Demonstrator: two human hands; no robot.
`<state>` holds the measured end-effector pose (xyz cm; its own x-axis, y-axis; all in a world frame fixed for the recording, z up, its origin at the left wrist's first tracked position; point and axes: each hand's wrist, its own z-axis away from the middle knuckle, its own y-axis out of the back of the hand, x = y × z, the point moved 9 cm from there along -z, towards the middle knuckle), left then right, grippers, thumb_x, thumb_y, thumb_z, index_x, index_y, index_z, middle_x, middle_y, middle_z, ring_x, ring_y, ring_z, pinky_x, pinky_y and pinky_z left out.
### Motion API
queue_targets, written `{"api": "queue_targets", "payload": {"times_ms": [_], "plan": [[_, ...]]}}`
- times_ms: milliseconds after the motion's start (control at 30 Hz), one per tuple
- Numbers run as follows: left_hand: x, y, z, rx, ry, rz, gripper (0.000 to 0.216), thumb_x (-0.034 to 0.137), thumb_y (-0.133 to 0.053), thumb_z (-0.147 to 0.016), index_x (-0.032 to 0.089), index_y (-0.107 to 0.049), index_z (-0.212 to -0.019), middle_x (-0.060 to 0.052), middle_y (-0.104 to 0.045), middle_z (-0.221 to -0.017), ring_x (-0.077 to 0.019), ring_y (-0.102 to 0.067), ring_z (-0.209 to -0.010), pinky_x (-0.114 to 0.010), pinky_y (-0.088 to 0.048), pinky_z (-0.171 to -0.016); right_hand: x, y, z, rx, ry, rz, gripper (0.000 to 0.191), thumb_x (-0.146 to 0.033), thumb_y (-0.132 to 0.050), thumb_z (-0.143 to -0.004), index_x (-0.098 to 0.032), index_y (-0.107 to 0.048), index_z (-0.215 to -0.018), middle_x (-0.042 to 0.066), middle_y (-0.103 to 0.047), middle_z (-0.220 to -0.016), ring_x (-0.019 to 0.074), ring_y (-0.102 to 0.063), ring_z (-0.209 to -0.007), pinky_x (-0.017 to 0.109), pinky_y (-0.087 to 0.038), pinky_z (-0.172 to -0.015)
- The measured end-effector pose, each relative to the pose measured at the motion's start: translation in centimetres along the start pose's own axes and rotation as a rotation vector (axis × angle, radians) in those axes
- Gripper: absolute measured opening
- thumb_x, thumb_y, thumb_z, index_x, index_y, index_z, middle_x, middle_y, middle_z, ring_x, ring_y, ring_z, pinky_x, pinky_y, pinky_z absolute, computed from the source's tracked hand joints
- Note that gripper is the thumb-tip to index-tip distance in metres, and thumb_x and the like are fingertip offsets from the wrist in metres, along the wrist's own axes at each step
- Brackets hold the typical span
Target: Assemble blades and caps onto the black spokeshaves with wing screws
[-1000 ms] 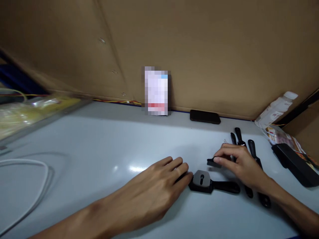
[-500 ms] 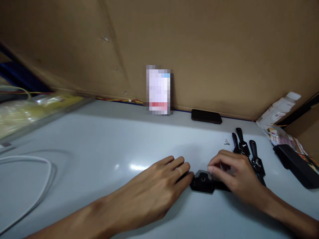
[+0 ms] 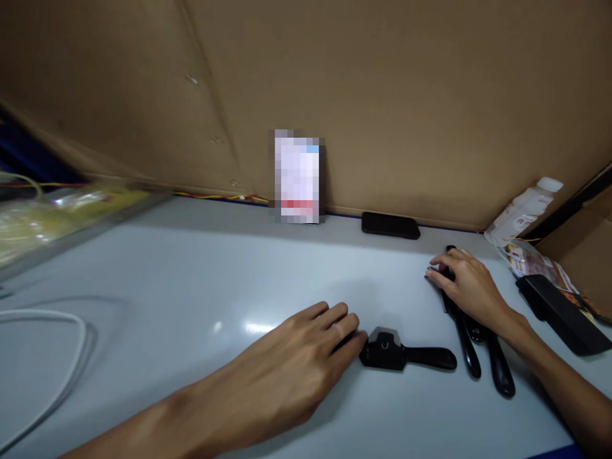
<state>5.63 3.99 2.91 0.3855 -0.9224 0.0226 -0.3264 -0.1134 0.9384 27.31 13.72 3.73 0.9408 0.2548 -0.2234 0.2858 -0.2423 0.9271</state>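
A black spokeshave (image 3: 382, 354) lies on the table with its grey blade plate (image 3: 389, 332) showing along the far edge and one bare handle pointing right. My left hand (image 3: 313, 357) is closed around its other handle, mostly hidden by the fingers. Farther right, my right hand (image 3: 461, 284) has thumb and fingertips pinched around a small metal screw (image 3: 429, 272), of which only a dark bit shows. Beneath and beside that hand lie more black spokeshaves (image 3: 500, 373), partly covered by it.
A dark phone (image 3: 391, 225) lies near the cardboard wall (image 3: 406, 108), beside a blurred upright card or box (image 3: 297, 175). On the right are a plastic bottle (image 3: 523, 210), a packet and a black angular object (image 3: 564, 312). A white cable (image 3: 79, 363) and plastic bags (image 3: 62, 217) occupy the left.
My right hand has left the spokeshave's body and moved up and right to the small metal screw. The left hand stays on its handle. The view has shifted slightly.
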Motion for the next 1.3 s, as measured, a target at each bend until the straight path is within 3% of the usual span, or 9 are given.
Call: {"api": "queue_targets", "payload": {"times_ms": [133,267,400,567,1033,1300], "plan": [[0.0,0.1,0.0,0.000,-0.002,-0.008,0.029,-0.003,-0.041,-0.087,0.015,-0.061,-0.100,-0.005,-0.059,-0.082,-0.0217,-0.051,-0.074,-0.034,-0.042,-0.067,-0.6,-1.0,-0.2,-0.075,-0.012,-0.099,0.005,-0.022,-0.066,-0.083,-0.021,-0.071,-0.081,0.005,-0.068,-0.079,0.0233,-0.062,-0.082,0.036,-0.044,-0.077],[0.0,0.1,0.0,-0.001,-0.007,-0.008,0.028,-0.002,-0.041,-0.089,0.013,-0.061,-0.102,-0.005,-0.058,-0.082,-0.0221,-0.051,-0.074,-0.035,-0.041,-0.065,-2.2,-0.9,0.3,-0.133,-0.009,-0.269,0.010,-0.024,-0.064,-0.084,-0.021,-0.069,-0.075,0.001,-0.068,-0.072,0.0183,-0.062,-0.071,0.031,-0.046,-0.070],[0.0,-0.2,0.1,-0.016,-0.008,-0.027,0.027,0.001,-0.043,-0.092,0.013,-0.061,-0.107,-0.006,-0.061,-0.086,-0.0225,-0.052,-0.078,-0.035,-0.041,-0.067,-5.3,-0.8,2.0,-0.203,0.002,-0.451,0.016,-0.033,-0.064,-0.088,-0.021,-0.069,-0.078,0.000,-0.071,-0.070,0.0155,-0.064,-0.066,0.027,-0.049,-0.062],[-0.1,-0.4,0.3,-0.009,-0.008,-0.020,0.024,0.002,-0.046,-0.094,0.013,-0.061,-0.110,-0.005,-0.061,-0.087,-0.0222,-0.052,-0.078,-0.035,-0.039,-0.067,-9.2,-1.5,4.1,-0.304,0.031,-0.707,0.011,-0.023,-0.066,-0.086,-0.021,-0.070,-0.076,-0.001,-0.072,-0.069,0.0136,-0.064,-0.064,0.026,-0.048,-0.063],[-0.1,-0.2,0.3,0.012,-0.014,-0.007,0.023,0.002,-0.046,-0.094,0.013,-0.062,-0.105,-0.005,-0.060,-0.087,-0.0216,-0.051,-0.078,-0.034,-0.038,-0.067,-10.3,-2.0,4.7,-0.230,0.130,-0.699,0.014,-0.016,-0.064,-0.087,-0.020,-0.068,-0.074,-0.001,-0.067,-0.072,0.0138,-0.060,-0.068,0.030,-0.045,-0.065],[-0.1,-0.4,0.2,0.020,-0.009,-0.008,0.019,0.005,-0.050,-0.093,0.013,-0.063,-0.105,-0.004,-0.060,-0.086,-0.0216,-0.050,-0.078,-0.034,-0.039,-0.068,-11.9,-0.5,5.3,-0.081,0.402,-0.576,0.016,-0.012,-0.058,-0.094,-0.016,-0.065,-0.081,0.002,-0.063,-0.074,0.0139,-0.056,-0.071,0.028,-0.044,-0.064]]}}
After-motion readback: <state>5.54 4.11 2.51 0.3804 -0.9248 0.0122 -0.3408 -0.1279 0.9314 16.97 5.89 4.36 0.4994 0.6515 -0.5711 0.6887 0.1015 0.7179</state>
